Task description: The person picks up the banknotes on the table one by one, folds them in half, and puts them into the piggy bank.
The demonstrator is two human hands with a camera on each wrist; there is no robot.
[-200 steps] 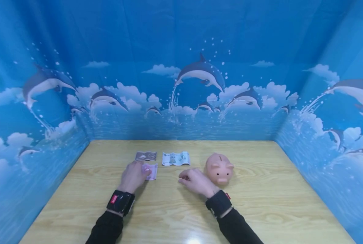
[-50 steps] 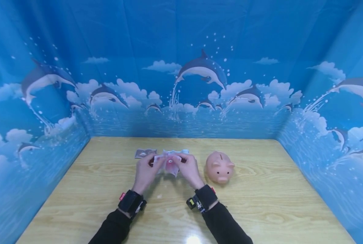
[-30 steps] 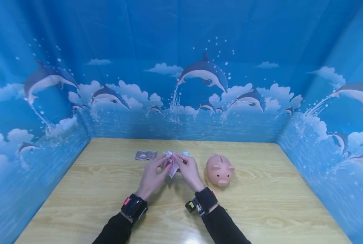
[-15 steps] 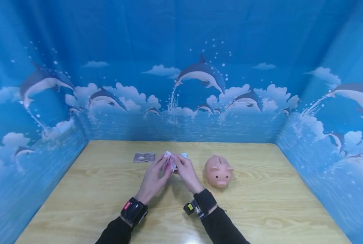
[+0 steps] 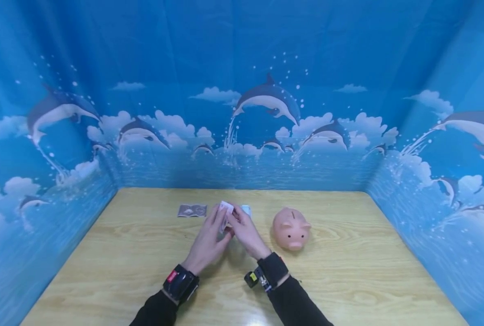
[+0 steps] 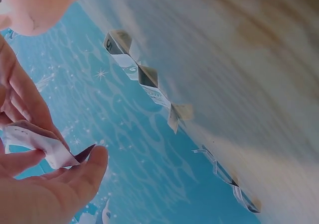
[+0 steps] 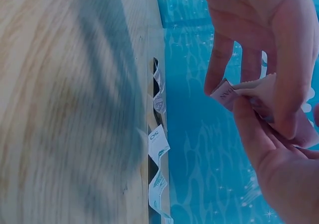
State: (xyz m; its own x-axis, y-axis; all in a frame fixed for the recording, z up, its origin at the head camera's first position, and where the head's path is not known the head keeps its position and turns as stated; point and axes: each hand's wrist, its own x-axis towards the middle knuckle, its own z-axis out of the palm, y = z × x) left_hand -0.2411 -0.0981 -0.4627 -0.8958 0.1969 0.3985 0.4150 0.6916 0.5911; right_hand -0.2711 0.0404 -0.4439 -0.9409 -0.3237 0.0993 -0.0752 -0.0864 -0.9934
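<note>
Remotely, I judge the pink note (image 5: 226,207) part-folded — left hand (image 5: 205,243) and right hand (image 5: 248,234) both pinching it — with the brown note (image 5: 192,210) and pale note (image 5: 246,209) lying untouched.

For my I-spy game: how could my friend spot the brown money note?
Start at the wooden table and look toward its back edge, beyond the left hand. The brown note lies there, wavy. It's darker than the held pink note and the pale blue-green note peeking from behind the right hand.
</note>
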